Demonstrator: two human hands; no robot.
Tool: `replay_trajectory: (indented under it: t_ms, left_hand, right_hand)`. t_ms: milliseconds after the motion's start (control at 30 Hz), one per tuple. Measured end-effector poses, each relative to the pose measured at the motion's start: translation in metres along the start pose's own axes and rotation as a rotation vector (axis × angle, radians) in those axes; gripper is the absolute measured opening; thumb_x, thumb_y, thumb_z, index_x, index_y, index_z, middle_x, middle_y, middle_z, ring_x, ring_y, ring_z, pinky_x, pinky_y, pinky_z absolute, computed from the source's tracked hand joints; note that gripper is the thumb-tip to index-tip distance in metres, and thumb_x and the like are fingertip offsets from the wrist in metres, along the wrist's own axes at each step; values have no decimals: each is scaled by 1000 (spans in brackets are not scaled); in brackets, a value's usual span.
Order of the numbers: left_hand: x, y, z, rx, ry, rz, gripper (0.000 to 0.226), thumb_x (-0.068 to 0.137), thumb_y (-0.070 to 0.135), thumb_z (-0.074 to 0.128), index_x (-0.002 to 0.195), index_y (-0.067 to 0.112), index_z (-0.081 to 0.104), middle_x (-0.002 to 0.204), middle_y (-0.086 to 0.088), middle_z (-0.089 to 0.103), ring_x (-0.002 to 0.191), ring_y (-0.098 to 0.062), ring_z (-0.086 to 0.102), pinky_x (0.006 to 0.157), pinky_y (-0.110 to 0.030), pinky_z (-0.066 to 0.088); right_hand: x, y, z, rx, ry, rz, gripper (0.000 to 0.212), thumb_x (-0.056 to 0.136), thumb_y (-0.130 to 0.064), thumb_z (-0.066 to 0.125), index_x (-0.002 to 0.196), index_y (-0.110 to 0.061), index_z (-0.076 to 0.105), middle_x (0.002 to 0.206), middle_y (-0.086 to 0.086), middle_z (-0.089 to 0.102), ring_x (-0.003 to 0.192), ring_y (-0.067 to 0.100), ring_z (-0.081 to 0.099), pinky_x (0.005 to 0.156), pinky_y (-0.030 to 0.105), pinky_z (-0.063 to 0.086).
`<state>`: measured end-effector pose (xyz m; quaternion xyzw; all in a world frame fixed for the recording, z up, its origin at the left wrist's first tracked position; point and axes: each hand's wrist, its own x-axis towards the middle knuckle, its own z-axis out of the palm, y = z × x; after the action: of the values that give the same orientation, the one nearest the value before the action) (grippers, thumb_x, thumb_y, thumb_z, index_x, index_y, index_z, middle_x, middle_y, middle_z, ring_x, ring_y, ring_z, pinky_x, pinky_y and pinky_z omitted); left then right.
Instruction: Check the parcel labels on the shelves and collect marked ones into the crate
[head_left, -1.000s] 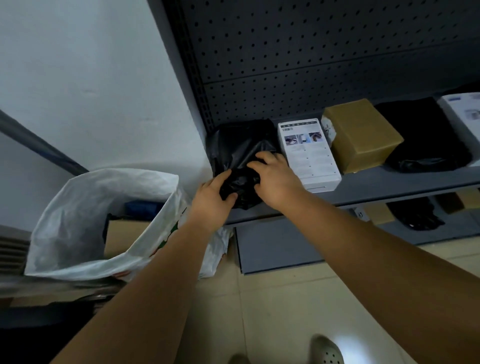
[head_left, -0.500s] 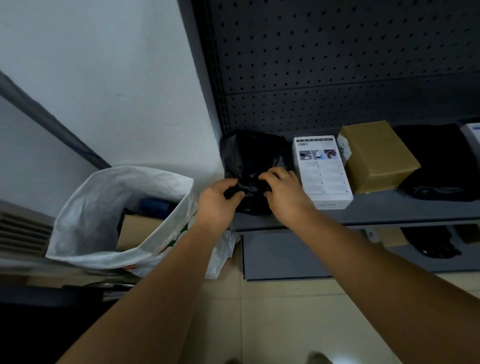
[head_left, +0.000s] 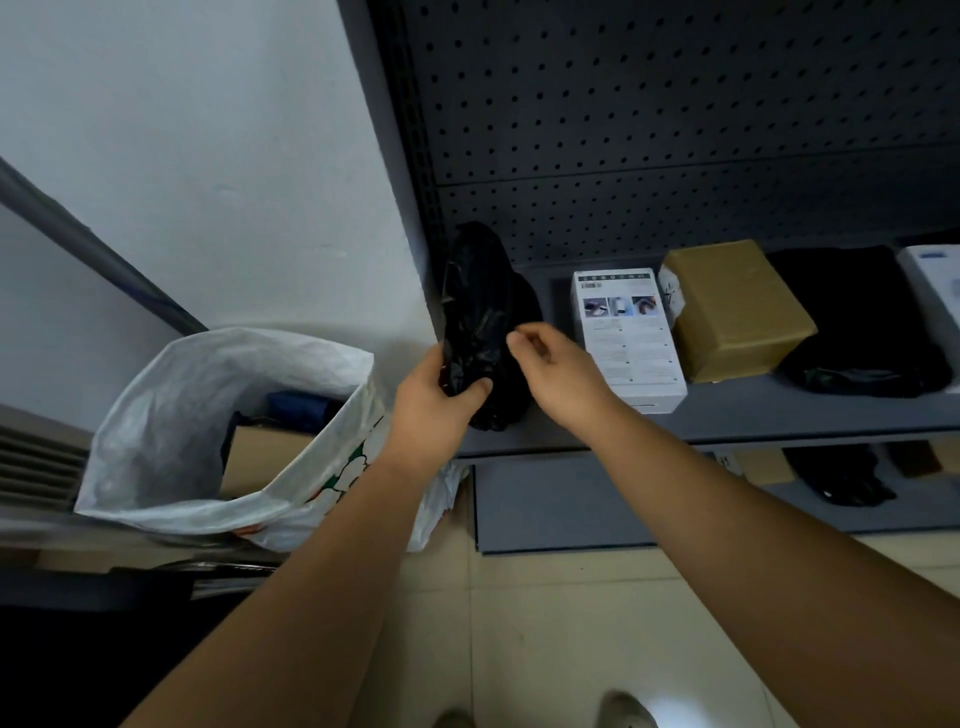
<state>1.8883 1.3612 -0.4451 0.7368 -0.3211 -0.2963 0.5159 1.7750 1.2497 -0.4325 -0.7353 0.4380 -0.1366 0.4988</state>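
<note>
Head view, looking down at the shelf end. Black plastic parcel (head_left: 485, 317) stands tipped up on its lower end at the far left of the shelf (head_left: 727, 415), its top leaning toward 12 o'clock against the pegboard back (head_left: 675, 130). Left hand (head_left: 434, 397) grips its lower part, thumb across the front, fingers wrapped behind. Right hand (head_left: 558, 371) sits just beside the parcel at 3 o'clock, fingers loosely curled, holding nothing; whether a fingertip touches the plastic I cannot tell. No label shows on the face turned to the camera.

White printed box (head_left: 628, 338) lies just to the parcel's right, a brown taped carton (head_left: 737, 312) beyond it, then a dark soft bundle (head_left: 857, 322). White woven sack (head_left: 218, 415) stands open on the floor at 9 o'clock from the hands, with a cardboard box (head_left: 260, 452) inside. No crate as such is visible; the sack seems to serve as one.

Judged step: turning the parcel to find its label.

Risks:
- Slick film, one-handed grip low down: the parcel could slip out or flop over.
- Dim light and creased black plastic: a mark could be missed.
- Swinging it right could knock the white printed box.
- A careless toss could catch the sack's slack rim and land on the floor.
</note>
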Motion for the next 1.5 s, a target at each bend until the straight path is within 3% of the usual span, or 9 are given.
replay_trajectory:
  t_ms: [200,367,533,667,833,1067,1200,1333,1500]
  left_hand:
    - [2,-1,-7,-51,-98,19,48,84,22,70,130,30,58,123,7,65,114,-7,60,96,-26,48]
    - [1,-2,-9,-57,-77,-6,32,95,27,59,127,25,63,133,6,59,126,-3,49,109,-21,35]
    - [22,-22,10,257,-61,9,35,93,32,61,126,21,63,139,6,50,132,-11,43,115,-31,31]
    - [21,-25,11,258,-28,0,37,91,25,63,128,19,59,136,7,51,127,-11,47,111,-26,36]
    - [21,-29,6,265,82,-27,42,88,21,68,129,19,57,123,7,56,112,-10,54,97,-23,45]
    - [26,-23,7,197,77,-75,44,86,15,68,128,22,62,115,7,63,93,4,58,83,-11,47]
    - [22,-24,5,110,132,-60,46,83,10,71,127,21,62,108,15,61,94,10,55,82,-5,45]
    - [18,-25,1,42,141,-9,47,80,9,73,124,23,63,113,6,66,103,-11,63,93,-35,53]
    - [5,-17,3,-50,170,45,43,82,0,71,120,18,62,109,0,67,99,-6,63,89,-18,51]
  right_hand:
    - [8,-3,12,383,-149,162,16,98,-34,53,106,-25,63,116,5,68,105,20,66,94,40,55]
    - [14,-2,-11,300,153,191,22,96,-47,42,91,-35,61,109,5,65,104,28,63,95,50,52]
    - [7,1,-33,131,-17,178,50,85,-52,64,126,-23,60,123,-3,64,108,18,63,96,41,53]
    - [11,8,-31,-75,21,148,35,89,-15,66,123,-7,62,121,7,65,104,26,63,94,40,51]
    - [21,5,-17,-219,-14,108,48,95,-16,55,142,-16,45,126,8,60,104,21,58,76,23,39]
    - [16,7,-7,-282,-70,127,51,85,-11,68,132,-12,51,126,10,60,110,23,58,85,29,48]
    - [16,7,-7,-157,-2,134,59,85,-3,65,139,-15,46,122,4,59,98,16,54,77,25,44]
    - [3,18,-11,-33,124,57,58,85,-3,63,137,-20,47,116,-3,62,101,14,60,75,18,45]
    - [-8,25,-14,66,218,-52,54,85,-4,64,135,-21,52,120,-7,66,108,7,61,97,27,50]
